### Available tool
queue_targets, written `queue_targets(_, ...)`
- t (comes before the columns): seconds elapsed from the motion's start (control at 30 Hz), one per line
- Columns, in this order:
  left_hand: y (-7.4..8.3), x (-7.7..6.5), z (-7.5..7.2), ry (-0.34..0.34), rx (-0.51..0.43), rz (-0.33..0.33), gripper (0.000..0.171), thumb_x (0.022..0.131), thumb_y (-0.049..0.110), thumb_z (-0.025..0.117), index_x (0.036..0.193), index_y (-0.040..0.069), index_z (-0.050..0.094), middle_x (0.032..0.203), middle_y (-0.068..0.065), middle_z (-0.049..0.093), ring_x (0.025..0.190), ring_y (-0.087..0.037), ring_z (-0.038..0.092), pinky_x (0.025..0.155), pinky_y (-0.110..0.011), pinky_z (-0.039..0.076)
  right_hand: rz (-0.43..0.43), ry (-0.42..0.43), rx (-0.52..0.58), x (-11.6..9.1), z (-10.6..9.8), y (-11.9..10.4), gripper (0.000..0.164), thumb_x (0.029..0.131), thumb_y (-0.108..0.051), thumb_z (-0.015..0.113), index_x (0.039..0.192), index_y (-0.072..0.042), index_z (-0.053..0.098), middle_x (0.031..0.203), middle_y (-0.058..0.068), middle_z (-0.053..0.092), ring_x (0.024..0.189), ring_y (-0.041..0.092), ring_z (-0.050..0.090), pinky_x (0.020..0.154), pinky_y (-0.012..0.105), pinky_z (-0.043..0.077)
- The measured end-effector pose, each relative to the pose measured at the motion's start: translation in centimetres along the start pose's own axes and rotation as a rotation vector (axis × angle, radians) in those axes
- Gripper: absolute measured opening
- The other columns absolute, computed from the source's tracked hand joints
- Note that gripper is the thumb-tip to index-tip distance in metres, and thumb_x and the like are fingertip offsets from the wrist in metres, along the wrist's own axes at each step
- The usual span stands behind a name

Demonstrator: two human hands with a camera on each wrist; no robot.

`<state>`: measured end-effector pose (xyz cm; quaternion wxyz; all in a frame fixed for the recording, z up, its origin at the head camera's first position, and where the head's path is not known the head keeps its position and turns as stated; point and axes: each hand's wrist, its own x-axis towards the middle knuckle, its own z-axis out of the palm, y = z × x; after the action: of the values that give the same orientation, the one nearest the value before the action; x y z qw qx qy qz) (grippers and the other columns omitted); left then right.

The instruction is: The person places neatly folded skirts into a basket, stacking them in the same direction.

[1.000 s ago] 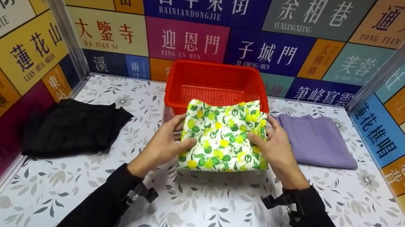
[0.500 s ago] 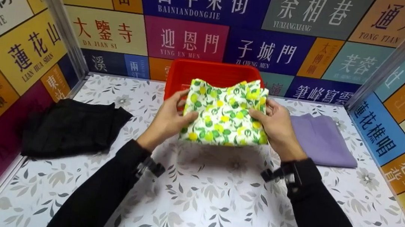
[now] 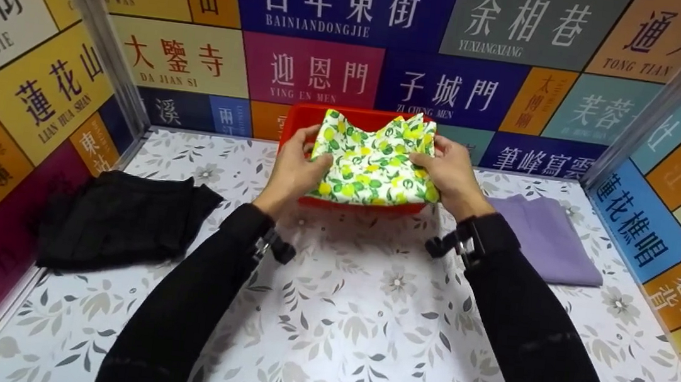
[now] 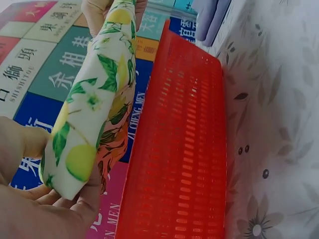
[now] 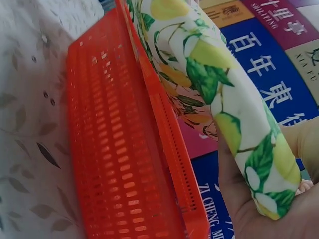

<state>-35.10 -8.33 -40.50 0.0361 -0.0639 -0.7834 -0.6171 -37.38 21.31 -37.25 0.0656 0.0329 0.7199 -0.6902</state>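
A folded white cloth printed with lemons and green leaves (image 3: 375, 163) hangs over the red basket (image 3: 364, 207), which stands against the back wall. My left hand (image 3: 297, 170) grips the cloth's left edge, thumb on top and fingers underneath. On the opposite edge my right hand (image 3: 453, 174) pinches it in the same way. The left wrist view shows the folded cloth (image 4: 84, 114) apart from the perforated basket wall (image 4: 184, 144). In the right wrist view the cloth (image 5: 219, 89) is above the basket rim (image 5: 172, 129). Most of the basket's inside is hidden by the cloth.
A folded black cloth (image 3: 122, 222) lies on the left of the table, by the side wall. To the right lies a folded purple cloth (image 3: 553, 245), partly behind my right arm. Printed panels (image 3: 329, 0) close off the back and both sides.
Both hands have carried the lemon-print cloth forward, from in front of the basket to over it. The black and purple cloths have stayed where they were.
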Motion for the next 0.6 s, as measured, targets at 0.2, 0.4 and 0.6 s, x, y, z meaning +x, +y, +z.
queue_targets(0.2,-0.2,2.1,0.4,0.039,-0.036,0.019,0.070,0.113,0.004,0.065,0.179,0.010,0.042,0.169,-0.021,0.063,0.144,-0.032,0.071,0.099,-0.038,0.065,0.024,0.020,-0.050,2.1,0.8,-0.6,0.079,0.116,-0.010,0.068,0.185,-0.013,0.031,0.173,0.018,0.061,0.142,0.028,0.070,0.105,0.029,0.066)
queue_targets(0.4,-0.6,3.6,0.9,0.097,-0.007,0.091,0.067,0.114,-0.001,0.063,0.177,0.008,0.043,0.177,-0.020,0.054,0.164,-0.034,0.056,0.121,-0.048,0.060,0.012,-0.001,-0.127,3.7,1.6,-0.1,0.088,0.104,0.001,0.066,0.184,-0.011,0.031,0.168,0.018,0.062,0.113,0.020,0.072,0.088,0.026,0.065)
queue_targets(0.6,-0.9,4.8,1.2,0.155,0.025,0.110,0.065,0.113,-0.003,0.065,0.174,0.009,0.049,0.175,-0.017,0.056,0.163,-0.034,0.056,0.128,-0.047,0.057,-0.038,0.014,-0.253,4.4,1.8,0.6,0.089,0.103,0.005,0.063,0.184,-0.005,0.028,0.177,0.021,0.055,0.121,0.022,0.069,0.079,0.023,0.054)
